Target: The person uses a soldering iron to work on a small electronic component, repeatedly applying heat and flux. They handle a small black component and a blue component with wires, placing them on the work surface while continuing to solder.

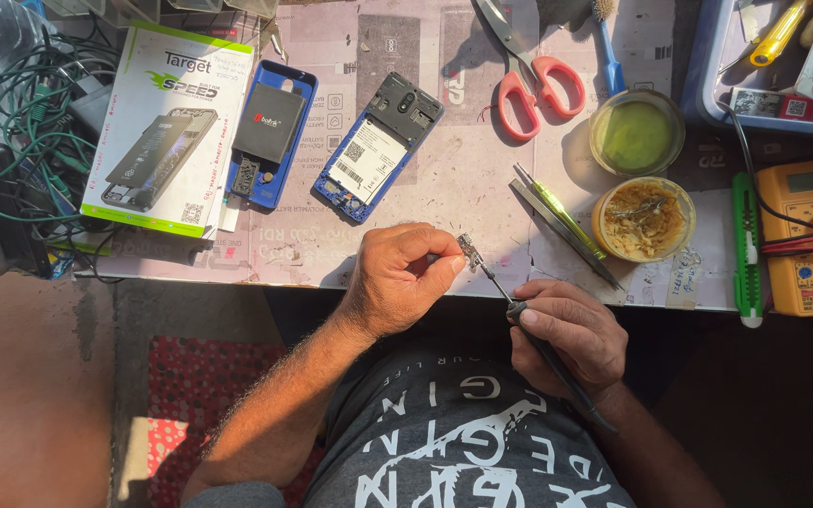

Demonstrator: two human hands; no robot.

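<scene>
Two hands work at the bench edge: left hand [397, 277] pinches a tiny circuit part [469, 248], right hand [566, 331] at four o'clock grips a soldering iron [543, 343]; one slip could burn fingertips.

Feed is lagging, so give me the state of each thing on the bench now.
left hand: pinching small circuit board
right hand: gripping dark tool, tip at board
blue phone: back off, face down
scissors: open
two round tins: uncovered
</scene>
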